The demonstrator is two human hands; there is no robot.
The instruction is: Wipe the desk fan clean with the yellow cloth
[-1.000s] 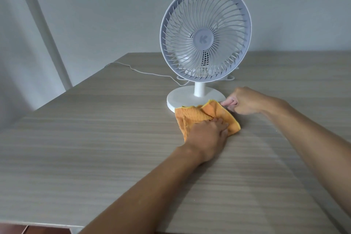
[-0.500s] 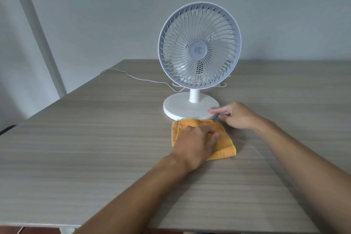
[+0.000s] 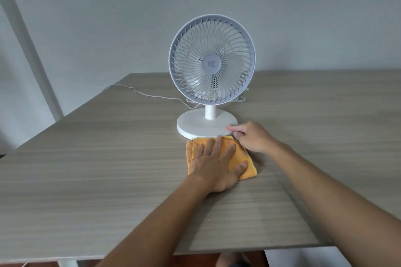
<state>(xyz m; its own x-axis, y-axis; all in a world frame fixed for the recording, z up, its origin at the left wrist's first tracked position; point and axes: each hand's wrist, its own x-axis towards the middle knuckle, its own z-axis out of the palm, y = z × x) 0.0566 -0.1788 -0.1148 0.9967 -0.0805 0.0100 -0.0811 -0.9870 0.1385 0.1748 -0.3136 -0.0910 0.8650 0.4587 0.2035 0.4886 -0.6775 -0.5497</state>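
The white desk fan (image 3: 211, 58) stands upright at the middle of the wooden table, its round base (image 3: 199, 124) just beyond the yellow cloth (image 3: 248, 172). The folded cloth lies flat on the table, its far edge touching the base's near rim. My left hand (image 3: 214, 162) lies palm down on the cloth with the fingers spread, covering most of it. My right hand (image 3: 252, 136) sits beside the cloth's right corner, fingers curled, with its fingertips on the right rim of the base.
The fan's white cable (image 3: 147, 94) trails left across the table (image 3: 97, 169) and over its far left edge. A white pole (image 3: 32, 50) leans against the wall at left. The table's near edge runs just below my forearms.
The cloth has slid off the base toward me and lies flat. My left hand went from curled to spread flat on it. My right hand stayed at the base's rim.
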